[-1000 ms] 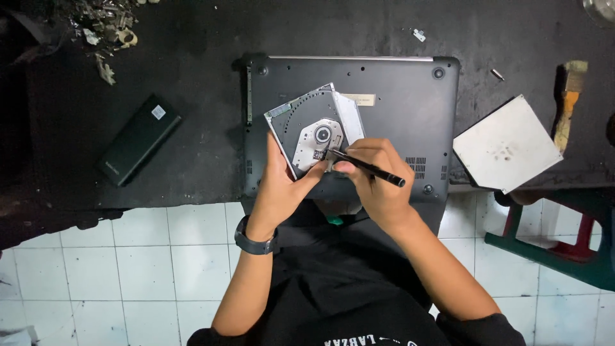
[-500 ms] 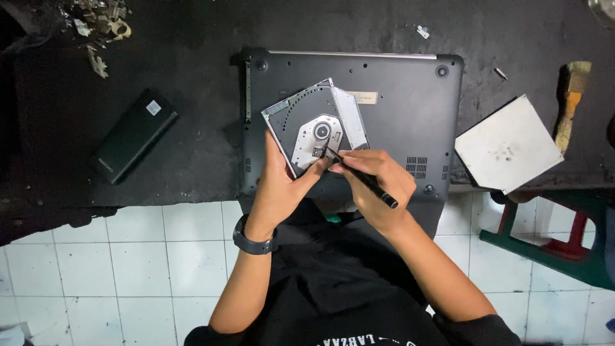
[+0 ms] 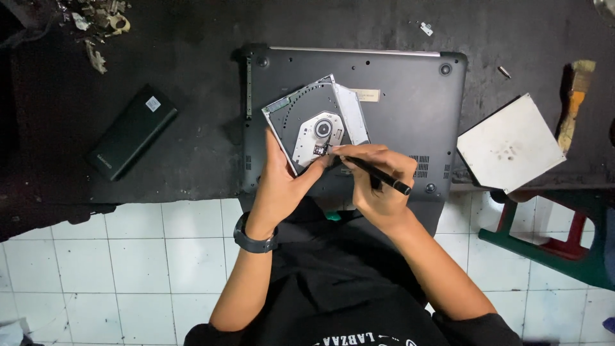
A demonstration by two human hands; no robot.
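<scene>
My left hand (image 3: 285,186) holds a slim optical disc drive (image 3: 317,122) by its near edge, tilted above the upturned dark grey laptop (image 3: 397,83). The drive's top is off, showing its silver spindle and tray. My right hand (image 3: 375,182) grips a thin black screwdriver (image 3: 378,174) like a pen. Its tip rests on the drive's near corner, beside my left thumb. A dark watch sits on my left wrist.
A black battery pack (image 3: 131,131) lies at the left on the dark mat. A silver drive cover (image 3: 510,142) sits at the right, beside a wooden-handled tool (image 3: 575,102). Scrap parts (image 3: 102,25) lie top left. A green and red stool (image 3: 551,240) stands on the white tiled floor.
The screwdriver has swung lower, and its tip has settled on the drive's near corner. The drive has shifted slightly in my left hand.
</scene>
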